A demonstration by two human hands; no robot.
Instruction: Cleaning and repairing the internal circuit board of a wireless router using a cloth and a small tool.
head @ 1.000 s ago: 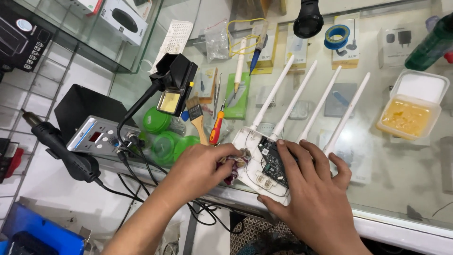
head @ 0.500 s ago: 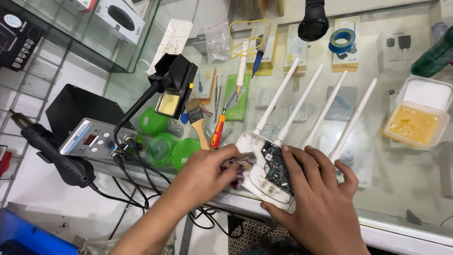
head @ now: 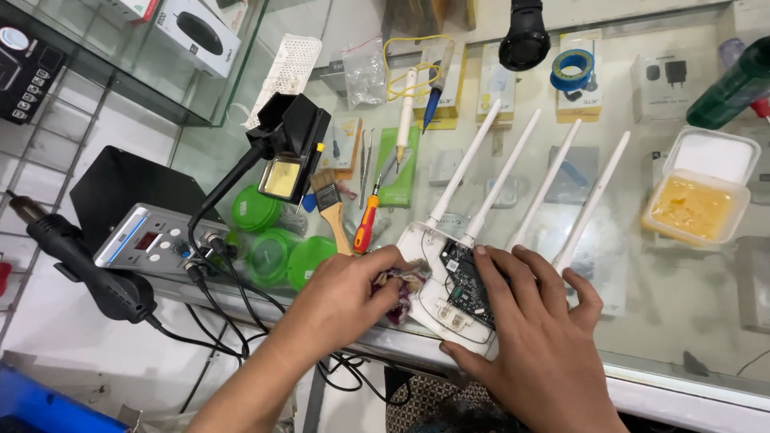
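So the glass counter takes up most of the view, and the opened white router lies flat on it at the near edge, its four antennas fanning up and away from the hands. The right hand lies palm-down across the router's right half, fingers spread wide and flat, pinning the shell rather than gripping it. The left hand comes in from the lower left with its fingers curled tight around a small crumpled cloth, pressing it against the router's left edge beside the bare circuit board. Further left of that hand sit the soldering station, the green tubs, a brush and a screwdriver. Compared with half a second back, both hands are in pretty much the same spots; only the view has shifted a little.
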